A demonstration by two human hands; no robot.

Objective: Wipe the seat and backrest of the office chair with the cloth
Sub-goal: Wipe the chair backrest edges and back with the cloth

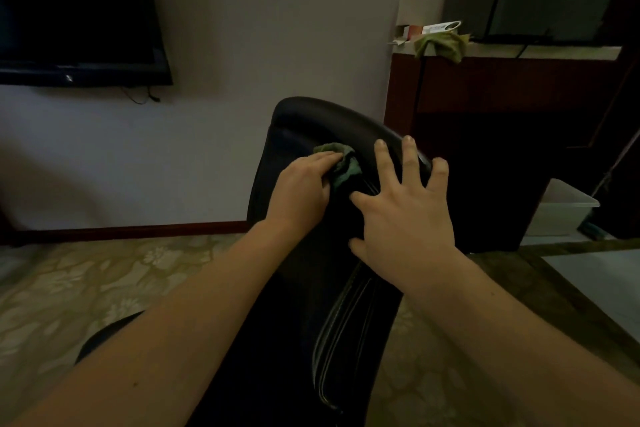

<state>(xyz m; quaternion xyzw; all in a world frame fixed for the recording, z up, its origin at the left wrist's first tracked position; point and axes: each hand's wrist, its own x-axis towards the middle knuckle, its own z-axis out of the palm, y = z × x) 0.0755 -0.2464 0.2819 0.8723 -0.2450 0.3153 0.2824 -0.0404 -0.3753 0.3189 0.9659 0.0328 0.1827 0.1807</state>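
Near the top of the backrest (311, 121), the left hand (301, 187) grips the bunched green cloth (346, 166) against it; beside the cloth, the right hand (405, 218) lies flat, fingers spread.

Left of the chair backrest (311, 121), bare wall (225, 149) and patterned floor (86, 288) leave open room across the left of the frame. At right, a dark wooden cabinet (502, 87) stands near the backrest's edge, with a white bin (561, 211) beyond.
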